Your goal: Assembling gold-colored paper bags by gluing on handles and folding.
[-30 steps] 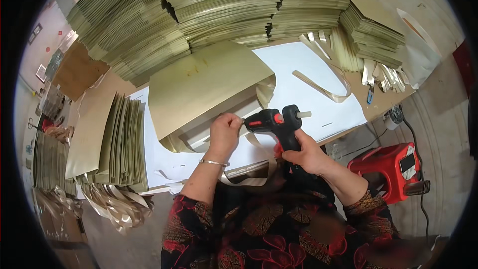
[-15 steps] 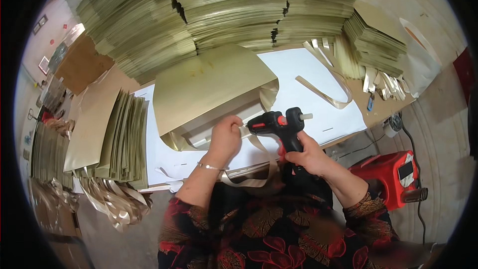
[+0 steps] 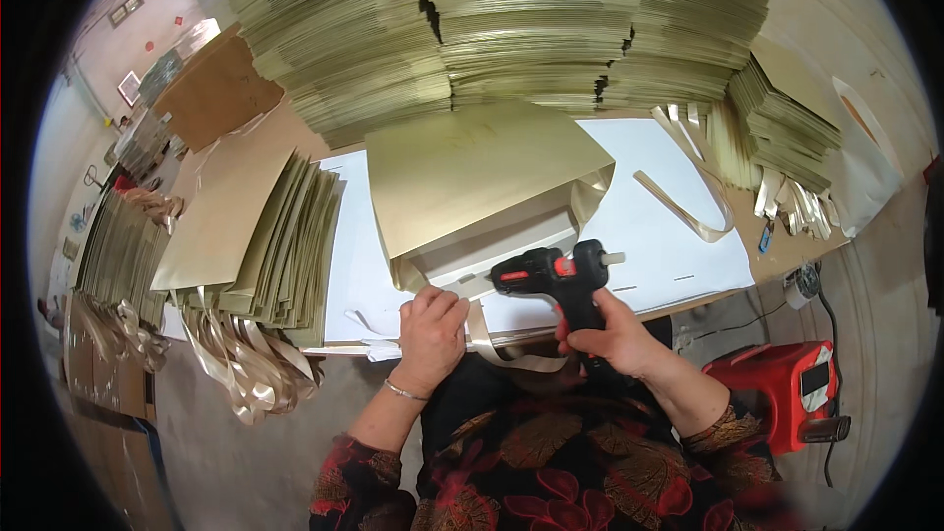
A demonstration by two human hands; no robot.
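My right hand (image 3: pixel 619 332) grips the handle of a black and red glue gun (image 3: pixel 546 271). A whitish glue stick pokes out of its back end, and its nozzle points left toward the mouth of a gold paper bag (image 3: pixel 492 172). The bag lies on its side with its pale inside facing me. At the near left of that mouth, my left hand (image 3: pixel 433 339) has its fingers curled closed and pressed down; what is under them is hidden. A champagne satin ribbon (image 3: pixel 480 329) loops down beside it, over the table's front edge.
White sheeting (image 3: pixel 678 236) covers the tabletop. Tall stacks of flat gold bags (image 3: pixel 531 29) wall off the back. More bags (image 3: pixel 280 246) with dangling ribbons stand at left. Loose ribbon (image 3: pixel 688 211) and a blue cutter (image 3: pixel 765 237) lie at right. A red stool-like object (image 3: pixel 772 383) stands below.
My left hand has moved left along the bag's mouth, away from the nozzle. The glue gun stays in my right hand. The whole view has shifted a little.
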